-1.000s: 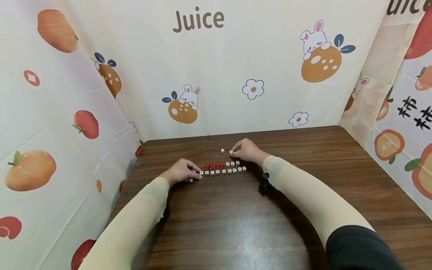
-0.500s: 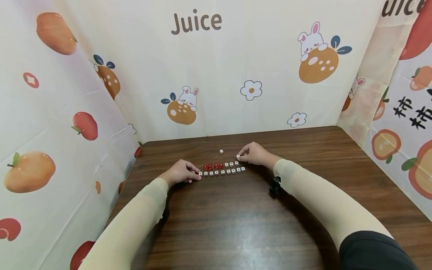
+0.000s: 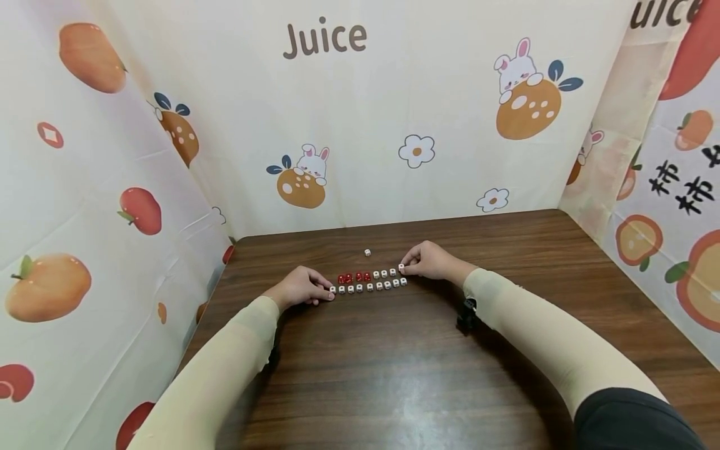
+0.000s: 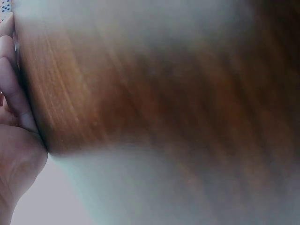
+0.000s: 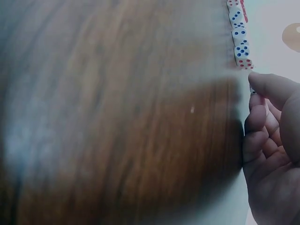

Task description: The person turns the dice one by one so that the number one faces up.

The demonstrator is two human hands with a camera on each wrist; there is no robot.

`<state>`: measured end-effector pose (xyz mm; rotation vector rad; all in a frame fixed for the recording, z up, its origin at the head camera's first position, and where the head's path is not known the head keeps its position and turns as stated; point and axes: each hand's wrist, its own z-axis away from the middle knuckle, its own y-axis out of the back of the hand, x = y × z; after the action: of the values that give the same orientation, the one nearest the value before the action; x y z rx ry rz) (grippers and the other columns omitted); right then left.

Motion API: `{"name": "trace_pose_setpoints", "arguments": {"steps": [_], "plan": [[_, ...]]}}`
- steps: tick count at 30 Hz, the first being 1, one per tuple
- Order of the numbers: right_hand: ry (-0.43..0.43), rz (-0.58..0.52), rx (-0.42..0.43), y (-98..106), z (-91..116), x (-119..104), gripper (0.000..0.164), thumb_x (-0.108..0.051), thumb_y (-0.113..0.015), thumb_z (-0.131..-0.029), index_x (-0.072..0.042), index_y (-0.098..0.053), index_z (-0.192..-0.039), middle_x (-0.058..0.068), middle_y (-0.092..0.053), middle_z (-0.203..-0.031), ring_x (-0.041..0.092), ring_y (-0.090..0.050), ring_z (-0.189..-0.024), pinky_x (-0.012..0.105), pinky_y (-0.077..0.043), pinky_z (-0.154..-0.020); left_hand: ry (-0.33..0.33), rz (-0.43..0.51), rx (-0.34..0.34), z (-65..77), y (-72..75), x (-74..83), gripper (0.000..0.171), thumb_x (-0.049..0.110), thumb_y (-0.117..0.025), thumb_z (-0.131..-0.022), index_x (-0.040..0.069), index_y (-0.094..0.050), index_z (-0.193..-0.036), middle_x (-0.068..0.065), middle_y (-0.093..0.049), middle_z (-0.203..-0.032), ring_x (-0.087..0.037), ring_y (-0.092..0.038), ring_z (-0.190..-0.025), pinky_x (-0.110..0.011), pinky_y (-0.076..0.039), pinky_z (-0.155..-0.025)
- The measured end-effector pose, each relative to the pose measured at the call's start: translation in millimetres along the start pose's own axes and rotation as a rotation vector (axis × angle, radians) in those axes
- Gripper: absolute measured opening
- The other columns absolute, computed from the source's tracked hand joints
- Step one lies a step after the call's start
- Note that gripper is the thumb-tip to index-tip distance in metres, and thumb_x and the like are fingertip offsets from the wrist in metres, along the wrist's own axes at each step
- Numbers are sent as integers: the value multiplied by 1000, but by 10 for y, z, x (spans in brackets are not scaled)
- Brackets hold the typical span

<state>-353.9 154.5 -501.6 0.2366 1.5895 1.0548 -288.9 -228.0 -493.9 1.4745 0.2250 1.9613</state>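
My right hand (image 3: 432, 261) pinches a white die (image 3: 402, 267) between thumb and fingertips, at the right end of the back row. In the right wrist view that die (image 5: 253, 91) is mostly hidden by the thumb. The back row has red dice (image 3: 359, 276) at its left and white dice (image 3: 385, 274) at its right. A front row of white dice (image 3: 369, 287) runs parallel, nearer to me. At its left end my left hand (image 3: 300, 286) holds the end die (image 3: 332, 289) between thumb and index finger.
One loose white die (image 3: 367, 252) lies behind the rows. Everything is on a brown wood-grain table (image 3: 360, 362). A printed cloth (image 3: 360, 187) hangs behind the table's far edge and along both sides.
My right hand has carried a white die from beside the loose die, rightward and toward me, to the back row's right end. The left hand has stayed in place.
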Motion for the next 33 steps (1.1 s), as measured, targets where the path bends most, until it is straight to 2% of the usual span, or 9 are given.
{"name": "trace_pose_setpoints", "arguments": {"steps": [9, 16, 22, 25, 29, 33], "plan": [[11, 38, -24, 49, 18, 8, 8, -25, -82, -93, -18, -85, -97, -6, -74, -71, 9, -61, -61, 27, -51, -62, -3, 18, -26, -43, 7, 12, 28, 26, -94, -82, 13, -84, -105, -4, -80, -94, -10, -64, -63, -27, -58, -61], [33, 38, -28, 66, 34, -7, 8, -19, -81, -92, -18, -86, -97, -4, -76, -74, 10, -62, -62, 27, -52, -62, 2, 11, -22, -43, 15, 25, 28, 26, -95, -81, 15, -84, -104, -4, -79, -93, -11, -65, -63, -28, -57, -61], [41, 53, -24, 32, 30, 5, 7, -21, -81, -93, -20, -86, -97, -6, -74, -74, 9, -60, -63, 26, -52, -63, -9, 17, -79, -3, 73, 20, 35, 30, -93, -83, 15, -82, -113, -2, -81, -96, -11, -68, -68, -28, -59, -63], [49, 61, -27, 16, 26, -4, 7, -23, -81, -93, -21, -86, -97, -6, -74, -74, 9, -61, -62, 26, -52, -63, -24, 18, -93, 47, 136, 44, 36, 31, -90, -87, 14, -81, -118, -3, -80, -93, -12, -64, -65, -29, -54, -58], [46, 62, -27, 15, 36, -29, 6, -21, -81, -92, -20, -86, -96, -6, -75, -74, 9, -61, -62, 27, -52, -63, -45, -2, -41, 65, 209, 107, 35, 39, -85, -92, 16, -82, -118, -6, -76, -92, -14, -58, -62, -29, -46, -52], [38, 59, -28, 22, 51, -45, 5, -20, -82, -92, -20, -86, -95, -5, -74, -73, 9, -60, -62, 27, -52, -62, -63, -51, 50, -4, 230, 213, 33, 44, -81, -94, 18, -83, -114, -7, -76, -104, -18, -62, -75, -31, -51, -61]]}}
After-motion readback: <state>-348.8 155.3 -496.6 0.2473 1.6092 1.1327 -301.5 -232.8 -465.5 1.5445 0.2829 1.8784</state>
